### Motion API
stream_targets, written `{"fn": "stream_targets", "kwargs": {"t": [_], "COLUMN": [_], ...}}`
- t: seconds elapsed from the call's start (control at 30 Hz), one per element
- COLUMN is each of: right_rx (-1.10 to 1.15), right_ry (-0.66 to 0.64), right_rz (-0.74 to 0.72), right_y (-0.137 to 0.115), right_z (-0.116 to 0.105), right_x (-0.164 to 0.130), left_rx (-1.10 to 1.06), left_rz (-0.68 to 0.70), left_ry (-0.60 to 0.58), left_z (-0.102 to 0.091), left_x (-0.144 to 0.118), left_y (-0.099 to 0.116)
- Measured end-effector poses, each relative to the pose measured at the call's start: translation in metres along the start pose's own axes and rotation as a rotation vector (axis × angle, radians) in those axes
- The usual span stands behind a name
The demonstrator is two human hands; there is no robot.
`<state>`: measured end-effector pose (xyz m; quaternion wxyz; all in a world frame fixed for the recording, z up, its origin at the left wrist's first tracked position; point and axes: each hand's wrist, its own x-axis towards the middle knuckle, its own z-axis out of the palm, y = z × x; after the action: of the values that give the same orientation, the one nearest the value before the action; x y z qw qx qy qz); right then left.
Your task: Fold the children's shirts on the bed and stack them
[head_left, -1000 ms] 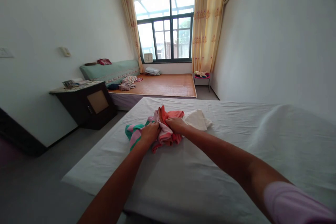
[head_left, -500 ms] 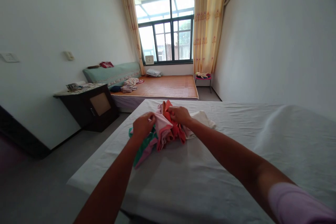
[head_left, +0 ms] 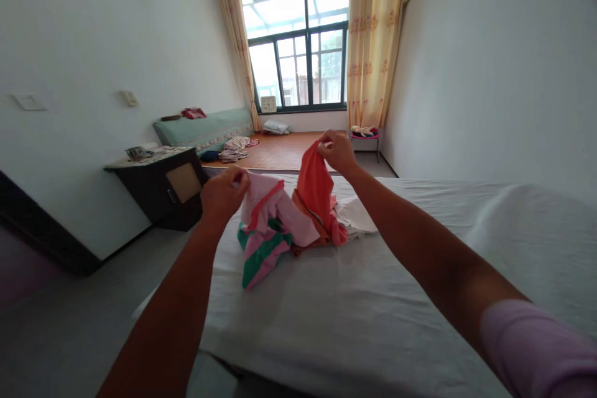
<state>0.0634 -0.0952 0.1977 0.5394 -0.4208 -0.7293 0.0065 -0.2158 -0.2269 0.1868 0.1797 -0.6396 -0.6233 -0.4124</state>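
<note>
My left hand (head_left: 222, 191) grips the top of a pink garment with green stripes (head_left: 263, 230) and holds it up off the white bed sheet (head_left: 354, 298). My right hand (head_left: 336, 150) pinches the top edge of an orange-red garment (head_left: 316, 189), raised higher than the left one. Both pieces hang down and still touch the bed. A white cloth (head_left: 357, 216) lies on the sheet just behind the orange garment, to the right of it.
A dark bedside cabinet (head_left: 165, 189) stands left of the bed. Beyond it is a low bed with a bamboo mat (head_left: 284, 150) and loose clothes, a window (head_left: 301, 50) with yellow curtains, and a small pink stool (head_left: 364, 135). Grey floor runs along the left.
Both hands have risen and moved apart, lifting the two garments out of the bunched pile; the right hand went higher with the orange-red piece, the left pulled the striped one leftward.
</note>
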Motion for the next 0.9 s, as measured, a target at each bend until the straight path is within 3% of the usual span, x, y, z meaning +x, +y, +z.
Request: {"fn": "stream_targets", "kwargs": {"t": [0.07, 0.13, 0.2, 0.3, 0.37, 0.43, 0.53, 0.6, 0.63, 0.7, 0.77, 0.83, 0.9], "right_rx": [0.223, 0.369, 0.443, 0.468, 0.407, 0.266, 0.014, -0.058, -0.049, 0.028, 0.075, 0.014, -0.078], "right_ry": [0.188, 0.288, 0.236, -0.125, -0.338, -0.364, -0.152, -0.041, -0.05, -0.242, -0.541, -0.782, -0.93], "right_rz": [0.008, 0.01, 0.006, -0.029, -0.032, 0.043, 0.137, 0.068, -0.002, -0.177, -0.31, -0.302, -0.174], "right_y": [-0.014, -0.025, -0.03, -0.026, -0.016, -0.003, 0.011, 0.008, 0.003, -0.013, -0.028, -0.034, -0.033], "right_z": [-0.004, -0.003, 0.007, 0.033, 0.047, 0.051, 0.041, 0.035, 0.035, 0.04, 0.052, 0.064, 0.073], "right_x": [0.019, 0.027, 0.019, -0.019, -0.045, -0.061, -0.068, -0.071, -0.075, -0.089, -0.107, -0.125, -0.139], "left_rx": [-0.214, -0.371, -0.392, -0.177, -0.021, 0.047, -0.031, -0.158, -0.221, -0.317, -0.364, -0.389, -0.397], "left_rz": [-0.038, -0.048, -0.052, -0.14, -0.214, -0.277, -0.389, -0.49, -0.54, -0.612, -0.633, -0.643, -0.657], "left_ry": [0.212, 0.31, 0.215, -0.093, -0.237, -0.29, -0.128, 0.08, 0.168, 0.268, 0.306, 0.345, 0.368], "left_z": [-0.009, -0.009, 0.002, 0.032, 0.05, 0.059, 0.059, 0.057, 0.057, 0.059, 0.063, 0.066, 0.065], "left_x": [0.006, 0.005, -0.008, -0.04, -0.061, -0.075, -0.081, -0.079, -0.077, -0.074, -0.074, -0.077, -0.082], "left_y": [0.003, 0.002, -0.003, -0.019, -0.036, -0.055, -0.088, -0.108, -0.115, -0.126, -0.131, -0.131, -0.131]}}
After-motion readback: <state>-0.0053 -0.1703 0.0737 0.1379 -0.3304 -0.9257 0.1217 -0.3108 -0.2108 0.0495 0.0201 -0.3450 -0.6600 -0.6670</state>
